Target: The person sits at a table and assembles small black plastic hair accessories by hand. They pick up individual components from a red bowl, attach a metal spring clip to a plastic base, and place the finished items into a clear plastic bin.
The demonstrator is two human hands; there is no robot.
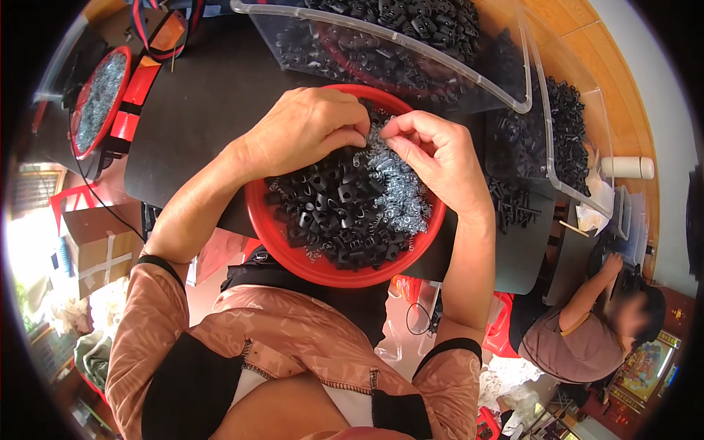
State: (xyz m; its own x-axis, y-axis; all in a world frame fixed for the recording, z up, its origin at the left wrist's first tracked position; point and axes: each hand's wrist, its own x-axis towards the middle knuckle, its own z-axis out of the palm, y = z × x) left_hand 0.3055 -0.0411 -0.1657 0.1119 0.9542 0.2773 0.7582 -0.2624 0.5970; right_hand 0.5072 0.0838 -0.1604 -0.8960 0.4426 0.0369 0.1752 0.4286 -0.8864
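Note:
A round red basin holds many small black plastic pieces with a pile of tiny silvery coil springs on their right side. My left hand reaches over the basin's far left rim, thumb and fingers pinched together beside the springs. Facing it, my right hand is at the top of the spring pile, its thumb and index finger closed together. The fingertips of the two hands are a small gap apart. Whatever is between either set of fingertips is too small or hidden to make out.
Beyond the basin stands a clear plastic bin full of black pieces, with another clear bin at the right. A second red basin of springs is at the far left. A co-worker sits at the right. A white cylinder lies behind.

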